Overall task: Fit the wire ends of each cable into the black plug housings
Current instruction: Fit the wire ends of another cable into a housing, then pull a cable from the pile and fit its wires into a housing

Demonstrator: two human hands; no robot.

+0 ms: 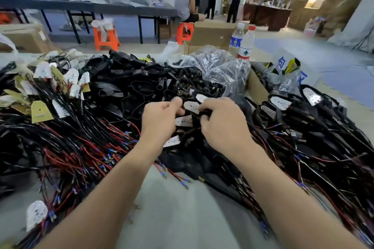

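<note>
My left hand (159, 119) and my right hand (221, 121) meet over the middle of the table, both closed on a bundle of black cables (192, 125) with white tear-shaped plug plates. The fingertips of both hands pinch near the top plate (191, 105). Red and black wire ends with blue crimp sleeves (176, 176) trail from the bundle toward me. A heap of empty black plug housings (139, 85) lies just beyond my hands. What exactly sits between my fingers is hidden.
A mass of black and red cables with tagged plates (66, 127) fills the left; another cable pile (303, 131) fills the right. A plastic bag of small black parts (218, 70), two water bottles (245, 44) and a cardboard box (257, 87) stand behind. Several people stand far back.
</note>
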